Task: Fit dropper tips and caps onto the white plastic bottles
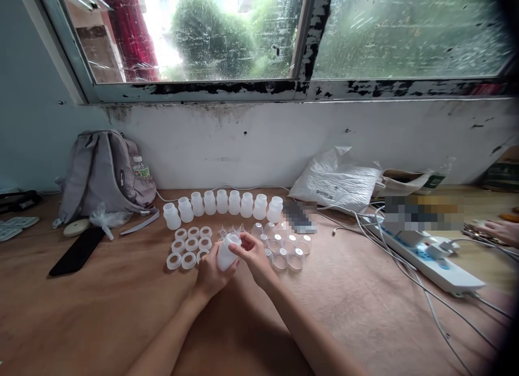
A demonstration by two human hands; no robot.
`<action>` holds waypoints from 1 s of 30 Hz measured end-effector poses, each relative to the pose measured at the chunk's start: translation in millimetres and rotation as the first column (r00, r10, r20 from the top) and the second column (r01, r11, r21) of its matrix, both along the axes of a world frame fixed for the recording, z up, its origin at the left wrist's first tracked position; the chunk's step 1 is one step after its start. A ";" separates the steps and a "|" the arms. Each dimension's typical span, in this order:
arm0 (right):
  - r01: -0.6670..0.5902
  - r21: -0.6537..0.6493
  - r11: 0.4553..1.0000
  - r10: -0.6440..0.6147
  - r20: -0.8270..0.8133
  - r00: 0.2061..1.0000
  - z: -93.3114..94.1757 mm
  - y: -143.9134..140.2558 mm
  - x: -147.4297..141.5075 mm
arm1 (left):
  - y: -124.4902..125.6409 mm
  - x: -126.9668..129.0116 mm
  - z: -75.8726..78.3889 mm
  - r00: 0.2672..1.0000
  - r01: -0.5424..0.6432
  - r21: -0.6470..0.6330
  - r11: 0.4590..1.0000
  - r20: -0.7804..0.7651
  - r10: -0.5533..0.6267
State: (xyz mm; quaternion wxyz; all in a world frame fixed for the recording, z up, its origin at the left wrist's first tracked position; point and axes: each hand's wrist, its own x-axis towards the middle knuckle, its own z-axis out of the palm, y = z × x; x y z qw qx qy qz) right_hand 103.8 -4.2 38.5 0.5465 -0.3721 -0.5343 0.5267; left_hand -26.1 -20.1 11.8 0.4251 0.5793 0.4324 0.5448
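- Left hand (213, 272), at the centre of the frame, wraps the body of a white bottle (225, 257), apparently to steady it and leave the neck free
- Right hand (256, 256) pinches that neck, thumb against near fingers; whether a small part sits between the fingertips cannot be told
- The bottle, lifted above the table (121, 322), leans with its mouth toward the upper right, probably to suit the right fingers
- Rings (190, 249) lie in ranks just left of the hands, and clear caps (279, 260) stand just right, seemingly sorted by kind within easy reach
- Beyond, more bottles (221, 202) stand upright in a shallow arc, likely set back to save working room
- At left, a backpack (97, 176) leans near the wall, a black phone (77, 252) before it; at right, a power strip (438, 268) trails cables, and another person's hand (503, 231) shows at the edge
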 end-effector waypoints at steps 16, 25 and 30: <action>-0.163 -0.088 0.983 0.148 -0.160 0.976 5.9 4.4 7.1 | 1.2 -3.4 -19.5 0.328 0.869 -0.062 0.491 0.815 -0.477; -0.089 -0.122 0.988 0.067 -0.171 0.983 10.4 9.0 22.6 | 0.7 -0.5 -18.1 0.367 0.897 -0.155 0.414 0.783 -0.502; -0.194 -0.136 0.972 0.157 -0.247 0.956 13.3 10.2 26.5 | 0.5 -0.7 -17.5 0.318 0.913 -0.117 0.390 0.803 -0.504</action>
